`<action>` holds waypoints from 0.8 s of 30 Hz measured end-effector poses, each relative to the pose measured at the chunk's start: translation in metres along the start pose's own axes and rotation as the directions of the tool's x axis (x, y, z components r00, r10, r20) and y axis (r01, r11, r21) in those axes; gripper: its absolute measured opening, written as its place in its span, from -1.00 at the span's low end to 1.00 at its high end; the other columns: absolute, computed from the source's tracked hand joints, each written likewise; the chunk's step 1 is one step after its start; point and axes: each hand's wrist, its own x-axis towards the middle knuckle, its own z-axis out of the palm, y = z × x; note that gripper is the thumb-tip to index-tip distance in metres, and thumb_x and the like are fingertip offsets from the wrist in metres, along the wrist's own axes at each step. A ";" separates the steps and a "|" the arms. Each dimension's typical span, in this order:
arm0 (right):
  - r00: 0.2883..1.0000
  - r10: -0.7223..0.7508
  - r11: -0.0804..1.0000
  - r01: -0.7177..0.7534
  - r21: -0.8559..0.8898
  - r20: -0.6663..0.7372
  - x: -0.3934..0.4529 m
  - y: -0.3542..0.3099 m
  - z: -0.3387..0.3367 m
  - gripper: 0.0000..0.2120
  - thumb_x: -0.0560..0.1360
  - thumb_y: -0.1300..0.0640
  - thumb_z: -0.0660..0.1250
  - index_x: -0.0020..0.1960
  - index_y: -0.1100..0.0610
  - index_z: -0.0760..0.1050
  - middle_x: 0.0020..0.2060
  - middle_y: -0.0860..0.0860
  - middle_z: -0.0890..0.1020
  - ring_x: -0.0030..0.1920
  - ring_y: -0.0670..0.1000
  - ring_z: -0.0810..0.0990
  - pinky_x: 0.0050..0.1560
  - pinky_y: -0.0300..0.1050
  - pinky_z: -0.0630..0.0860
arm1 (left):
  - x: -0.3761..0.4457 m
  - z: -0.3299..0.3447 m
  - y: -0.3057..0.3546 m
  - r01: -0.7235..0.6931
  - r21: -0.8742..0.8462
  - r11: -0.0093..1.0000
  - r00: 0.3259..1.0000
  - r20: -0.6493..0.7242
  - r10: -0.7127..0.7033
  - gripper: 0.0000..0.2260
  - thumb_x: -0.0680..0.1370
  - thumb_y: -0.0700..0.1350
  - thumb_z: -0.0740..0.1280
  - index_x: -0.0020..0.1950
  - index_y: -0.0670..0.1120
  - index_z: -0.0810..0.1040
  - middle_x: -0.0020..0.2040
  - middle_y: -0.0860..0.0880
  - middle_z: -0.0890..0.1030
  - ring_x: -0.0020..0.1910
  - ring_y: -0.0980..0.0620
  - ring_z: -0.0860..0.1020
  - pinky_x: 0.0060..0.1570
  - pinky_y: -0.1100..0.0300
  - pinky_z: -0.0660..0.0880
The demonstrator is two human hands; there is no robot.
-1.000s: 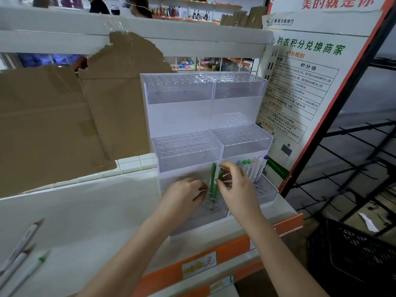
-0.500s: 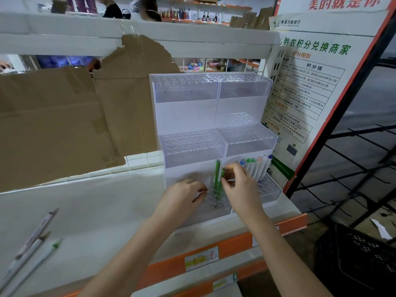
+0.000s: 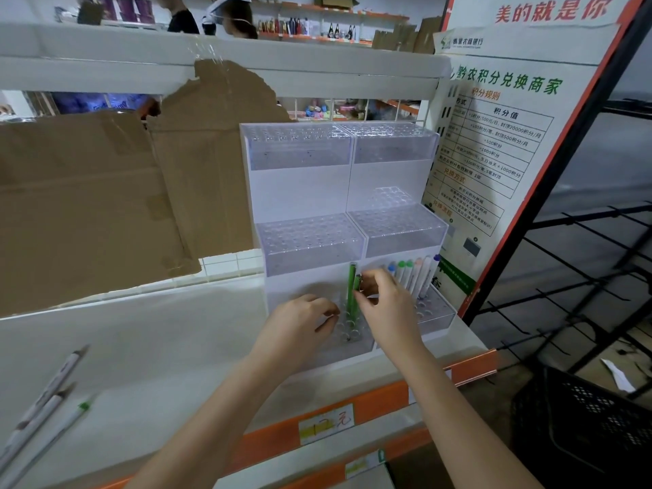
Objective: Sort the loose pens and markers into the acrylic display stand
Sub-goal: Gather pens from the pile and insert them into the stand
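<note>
Acrylic display stand (image 3: 303, 192) sat at frame centre on a white shelf (image 3: 169, 333), three stepped tiers of hole grids. Right hand (image 3: 384, 308) was over the bottom tier, its fingers (image 3: 365, 289) pinched together on the top of a short green pen (image 3: 358, 282). A taller green pen (image 3: 351, 292) stood upright in a hole just left of it, the two touching or nearly so. Left hand (image 3: 300, 321) rested at the bottom tier's left section, fingers curled inward near the holes; whether they held anything could not be told. A row of white markers (image 3: 412, 277) with coloured caps leaned in the bottom-right section, right of the right hand. Three loose markers (image 3: 46, 400) lay on the shelf at lower left of the frame, well apart from the stand. Brown cardboard (image 3: 88, 206) stood behind at left, a printed poster (image 3: 501, 135) at right.
</note>
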 end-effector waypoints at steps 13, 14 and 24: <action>0.997 -0.003 0.990 0.014 0.143 -0.075 -0.014 -0.004 -0.016 -0.74 0.49 0.27 0.34 0.18 0.17 0.48 0.05 -0.04 0.55 -0.03 -0.13 0.54 0.03 -0.26 0.53 | 0.002 -0.002 -0.003 0.016 0.091 0.996 0.997 0.074 -0.022 -0.77 0.58 -0.01 0.23 0.17 0.02 0.57 0.12 0.00 0.57 0.04 -0.03 0.55 -0.03 0.16 0.46; 0.994 -0.026 0.989 0.041 0.144 -0.104 -0.019 -0.006 -0.017 -0.74 0.49 0.29 0.34 0.17 0.18 0.49 0.04 -0.04 0.55 -0.03 -0.15 0.54 0.01 -0.28 0.52 | 0.001 -0.003 -0.005 0.027 0.108 0.994 0.996 0.081 -0.036 -0.76 0.58 0.01 0.21 0.19 0.04 0.55 0.14 0.01 0.56 0.07 -0.03 0.54 -0.03 0.17 0.45; 0.924 -0.369 0.929 0.367 0.042 0.097 -0.062 -0.064 0.048 -0.67 0.35 0.25 0.48 0.08 0.13 0.53 -0.05 0.00 0.61 -0.05 -0.04 0.58 0.02 -0.28 0.43 | -0.052 -0.035 -0.050 0.193 0.186 0.963 0.981 0.000 -0.196 -0.75 0.56 -0.03 0.25 0.21 0.00 0.55 0.20 0.01 0.55 0.19 -0.04 0.47 0.08 0.10 0.45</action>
